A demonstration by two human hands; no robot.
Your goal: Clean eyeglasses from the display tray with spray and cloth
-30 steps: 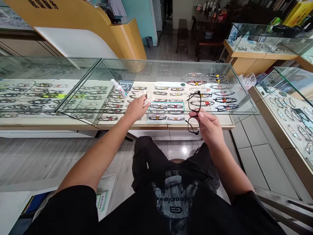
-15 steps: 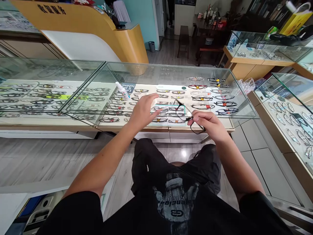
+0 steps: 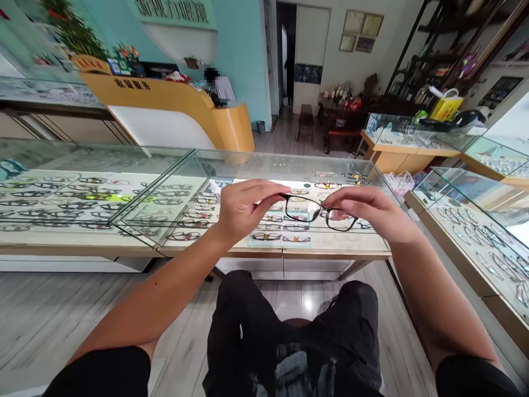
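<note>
A pair of black-framed eyeglasses [image 3: 320, 214] is held up above the glass display case [image 3: 289, 160], lenses facing me. My left hand [image 3: 248, 207] pinches the frame's left end between thumb and fingers. At the bridge and right lens, my right hand [image 3: 366, 207] also grips the glasses, some fingers behind the lens. Below them in the case lie rows of spectacle frames [image 3: 266, 236]. A white bottle [image 3: 215, 188] stands just beyond my left hand, partly hidden by it.
Another display case [image 3: 479, 226] with more glasses runs along the right. A yellow-fronted counter [image 3: 165, 96] stands beyond the case at left. Farther back are a wooden bench [image 3: 306, 120], a small bin [image 3: 260, 127] and a yellow bag [image 3: 447, 106].
My left hand has closed on the left end of the glasses, which were in my right hand alone. The glasses have turned more level. The view has tilted upward.
</note>
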